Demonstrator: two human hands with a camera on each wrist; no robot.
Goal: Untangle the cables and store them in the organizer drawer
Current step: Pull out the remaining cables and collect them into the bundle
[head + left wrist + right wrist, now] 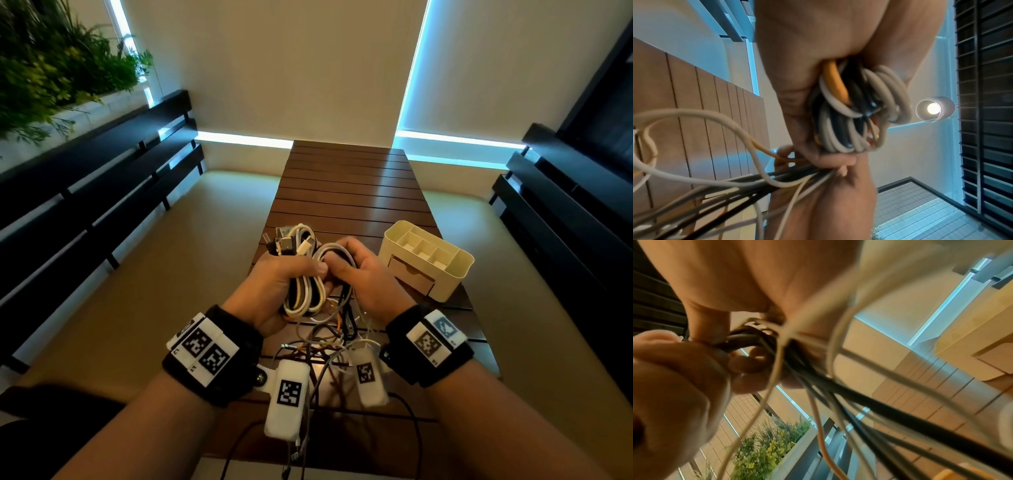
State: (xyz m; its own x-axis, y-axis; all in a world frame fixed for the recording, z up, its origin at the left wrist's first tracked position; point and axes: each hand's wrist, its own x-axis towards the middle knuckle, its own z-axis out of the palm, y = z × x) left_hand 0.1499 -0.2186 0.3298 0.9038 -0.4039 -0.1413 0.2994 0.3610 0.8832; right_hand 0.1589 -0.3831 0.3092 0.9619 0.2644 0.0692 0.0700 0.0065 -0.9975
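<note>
A thick bundle of white, black, grey and orange cables is held above the slatted wooden table. My left hand grips the coiled loops, with several plug ends sticking up past its fingers. My right hand holds the same bundle from the right, fingers curled round a loop. Loose strands hang from both hands toward the table. The cream organizer with its small front drawer stands just right of my right hand; the drawer looks closed.
Dark slatted benches run along both sides of the table, the right bench close behind the organizer. A planter with greenery sits at the far left. The far half of the table lies beyond the hands.
</note>
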